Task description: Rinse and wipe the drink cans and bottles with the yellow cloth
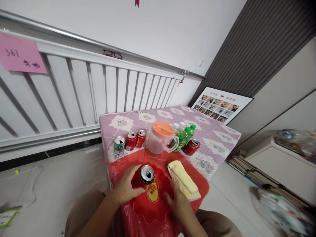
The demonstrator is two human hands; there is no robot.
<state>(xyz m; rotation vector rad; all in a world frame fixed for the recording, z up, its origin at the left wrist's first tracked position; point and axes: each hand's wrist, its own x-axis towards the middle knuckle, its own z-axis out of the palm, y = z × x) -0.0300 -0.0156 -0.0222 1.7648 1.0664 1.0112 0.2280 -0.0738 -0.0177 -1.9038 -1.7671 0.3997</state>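
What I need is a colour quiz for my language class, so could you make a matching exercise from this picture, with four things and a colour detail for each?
Column one:
1. Pitcher lid
2. Folded cloth
3. Leftmost can
4. Can beside the left hand

Column two:
A. Mostly green
B. Black band below a silver top
C. Orange
D. Yellow with a purple edge

Right pairs: 1-C, 2-D, 3-A, 4-B.

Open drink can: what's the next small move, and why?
Perhaps bring the right hand over to steady the drink can from its right: the left hand curves along its left side, the right hand sits apart, and the top is open.
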